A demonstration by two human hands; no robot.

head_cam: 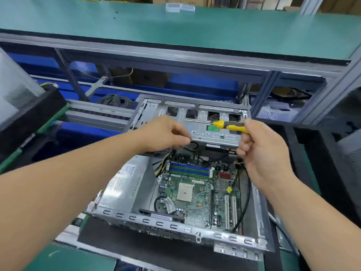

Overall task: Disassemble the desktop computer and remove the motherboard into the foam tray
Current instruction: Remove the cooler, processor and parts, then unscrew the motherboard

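Open desktop case [175, 227] sits on black mat on the bench, side panel off. Motherboard [197, 194] still inside the chassis, lying flat: blue/green RAM slots at far end, bare CPU socket mid-board, two white PCI slots on the right, red heatsink near top right. PSU [125, 182] on the left of the board, w/ white spec label, text too small/blurred to read. Drive cage [197, 122] flipped up at the far end; green sticker on it, unreadable.

Right hand [261, 151] closed in a fist around yellow/black screwdriver [228, 126], handle in grip, shaft pointing left across the cage face. Left hand [166, 133] fingers pinched together at a black cable [192, 146] just under the cage edge; blurred, can't tell if it actually has hold of it.

Black foam tray [312, 145] to the right of the case, another black foam edge at left. No brand names legible anywhere.
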